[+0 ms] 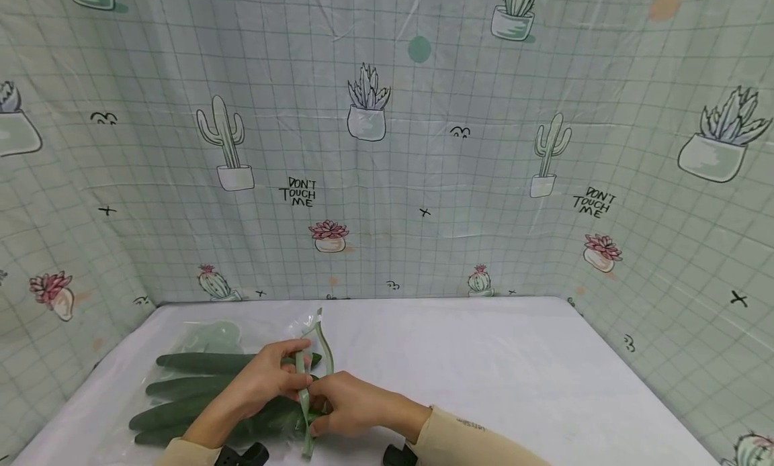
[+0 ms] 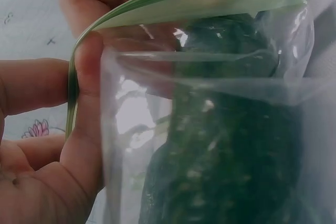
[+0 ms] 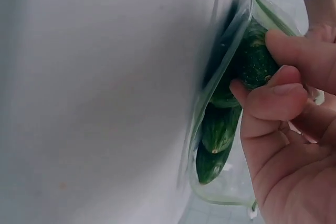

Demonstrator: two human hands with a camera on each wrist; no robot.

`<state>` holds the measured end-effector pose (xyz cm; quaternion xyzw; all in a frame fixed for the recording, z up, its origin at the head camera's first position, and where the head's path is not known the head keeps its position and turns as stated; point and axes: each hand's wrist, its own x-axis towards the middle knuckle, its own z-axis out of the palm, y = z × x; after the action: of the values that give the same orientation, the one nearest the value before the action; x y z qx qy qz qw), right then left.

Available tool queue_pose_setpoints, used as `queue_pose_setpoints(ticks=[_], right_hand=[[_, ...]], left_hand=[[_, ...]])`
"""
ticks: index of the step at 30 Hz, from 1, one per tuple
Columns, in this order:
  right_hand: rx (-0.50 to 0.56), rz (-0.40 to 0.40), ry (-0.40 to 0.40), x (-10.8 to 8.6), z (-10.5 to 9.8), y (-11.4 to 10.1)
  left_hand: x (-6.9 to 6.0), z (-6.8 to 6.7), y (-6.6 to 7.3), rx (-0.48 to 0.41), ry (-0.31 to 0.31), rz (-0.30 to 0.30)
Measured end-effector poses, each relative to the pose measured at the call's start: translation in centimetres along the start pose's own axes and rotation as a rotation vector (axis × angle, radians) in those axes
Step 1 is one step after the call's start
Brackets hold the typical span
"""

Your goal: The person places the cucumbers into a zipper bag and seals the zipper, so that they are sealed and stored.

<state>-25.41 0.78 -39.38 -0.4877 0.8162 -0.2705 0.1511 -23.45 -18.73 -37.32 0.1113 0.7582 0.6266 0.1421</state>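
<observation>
A clear zip bag (image 1: 213,336) with a green strip (image 1: 327,350) along its mouth lies on its side at the left of the table. Several dark green cucumbers (image 1: 187,388) lie side by side inside, ends toward the mouth. My left hand (image 1: 266,379) pinches the strip between thumb and fingers. At the mouth, my right hand (image 1: 357,405) grips the end of one cucumber (image 3: 257,61) with thumb and curled fingers. Below it in the right wrist view show other cucumber tips (image 3: 218,132). The left wrist view shows a cucumber (image 2: 231,129) through the plastic.
A white table (image 1: 484,372) extends to the right of the bag. Patterned cloth walls (image 1: 417,170) with cactus drawings stand behind it and at both sides. Dark wrist cameras (image 1: 244,454) are strapped at both cuffs.
</observation>
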Motion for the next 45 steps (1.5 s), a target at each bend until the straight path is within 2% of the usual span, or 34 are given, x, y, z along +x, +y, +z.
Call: queue_pose_setpoints(ticks=[6, 19, 30, 39, 45], right_hand=[[0.061, 0.037, 0.002, 0.1, 0.3, 0.4], [0.041, 0.054, -0.063, -0.9, 0.3, 1.0], [-0.008, -0.030, -0.010, -0.6, 0.2, 0.9], [0.071, -0.091, 0.032, -0.3, 0.4, 1.0], [0.117, -0.097, 0.004, 0.1, 0.4, 1.0]], left_hand=[[0.0, 0.0, 0.0, -0.015, -0.010, -0.002], [-0.4, -0.3, 0.1, 0.019, -0.038, -0.015], [-0.4, -0.6, 0.3, 0.000, -0.028, 0.001], [-0.6, -0.6, 0.3, -0.010, -0.020, 0.003], [-1.1, -0.7, -0.1, -0.006, -0.016, -0.012]])
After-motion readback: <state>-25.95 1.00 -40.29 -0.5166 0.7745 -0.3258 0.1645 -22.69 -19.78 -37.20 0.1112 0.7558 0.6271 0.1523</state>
